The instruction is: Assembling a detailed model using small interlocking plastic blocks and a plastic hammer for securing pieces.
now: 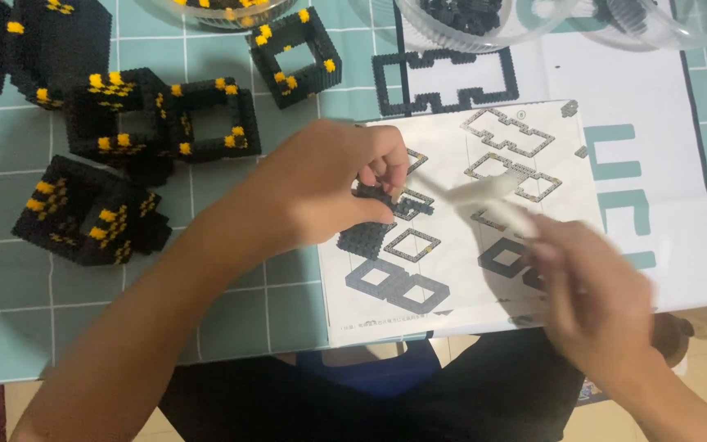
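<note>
Upper left, several black-and-yellow block frames (pixel 165 123) stand finished; your left hand (pixel 321 184) pinches a small unfinished black piece (pixel 378 196) over the instruction sheet (pixel 452 303), your right hand (pixel 591 295) gripping a blurred white tool (pixel 484 192).

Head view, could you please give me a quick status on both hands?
Left hand pinching small black block piece. Right hand holding white tweezers, tip at piece. Instruction sheet beneath; nothing obstructing.

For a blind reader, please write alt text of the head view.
The left hand pinches a small black brick piece over an instruction sheet, while the right hand holds blurred white tweezers toward it. Black-and-yellow brick blocks lie on a teal checked cloth.
</note>
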